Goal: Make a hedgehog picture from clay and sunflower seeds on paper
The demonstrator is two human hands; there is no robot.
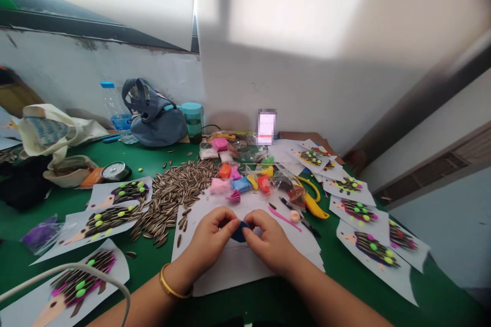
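Between my two hands is a flattened piece of dark blue modelling clay [240,232], pinched at its edges. My left hand [215,230], with a gold bangle [169,283] on the wrist, is closed on its left side. My right hand [264,237] grips the right side between thumb and fingers. Both hands are over a stack of white paper [215,273]. Just beyond them are bags of coloured clay, among them a blue one [241,183] and a pink one [221,186]. A pink modelling tool [284,217] and a ball of peach clay [294,216] are right of my right hand.
A heap of sunflower seeds [172,194] covers the table's left middle. Hedgehog pictures made with seeds [105,219] lie at left, others [370,250] at right. Yellow-handled scissors [315,207] rest at right. A blue bag [157,117], a tumbler [193,120] and a phone [266,126] stand behind.
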